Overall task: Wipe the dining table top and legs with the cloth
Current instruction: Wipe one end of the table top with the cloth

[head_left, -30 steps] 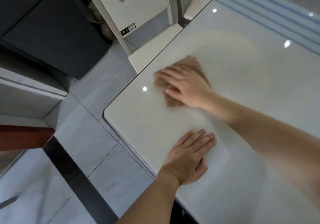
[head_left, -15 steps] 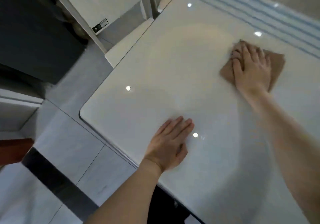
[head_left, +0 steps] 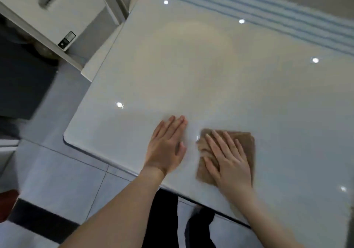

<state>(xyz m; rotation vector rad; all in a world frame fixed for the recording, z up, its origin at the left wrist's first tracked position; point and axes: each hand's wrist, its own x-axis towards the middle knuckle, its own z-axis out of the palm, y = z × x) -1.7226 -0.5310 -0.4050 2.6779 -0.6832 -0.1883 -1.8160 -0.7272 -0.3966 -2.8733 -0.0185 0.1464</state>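
Right-hand fingers (head_left: pixel 217 142) are straight and a little spread. They lie flat on a folded brown cloth (head_left: pixel 248 146), pressing it down rather than gripping it. The right hand (head_left: pixel 229 163) covers the middle of the cloth, so only the cloth's left edge, far edge and right side poke out. The cloth sits on the dining table top (head_left: pixel 191 65), close to the table's near edge.

The left hand (head_left: pixel 165 148) is just beside the cloth, not touching it, palm down on the bare table. Its fingers (head_left: pixel 173 128) are straight and held close together, with the thumb on the cloth side, and it's holding nothing. The wrist crosses the table's near edge.

The table is glossy off-white with a rounded corner (head_left: pixel 67 138) at the near left. There are small light reflections dotted over it and blue stripes (head_left: pixel 268 12) along its far side. Honestly can't tell if those are printed or reflected.

Off the table's left side there's a white cabinet front (head_left: pixel 63 8) with a dark slot handle and a small label (head_left: pixel 67 40). Below the table's near edge you can see dark trousers (head_left: pixel 164 219) over pale grey floor tiles (head_left: pixel 57 171). A dark strip (head_left: pixel 38 223) runs across the floor, and something red (head_left: pixel 7 203) sits out past that.
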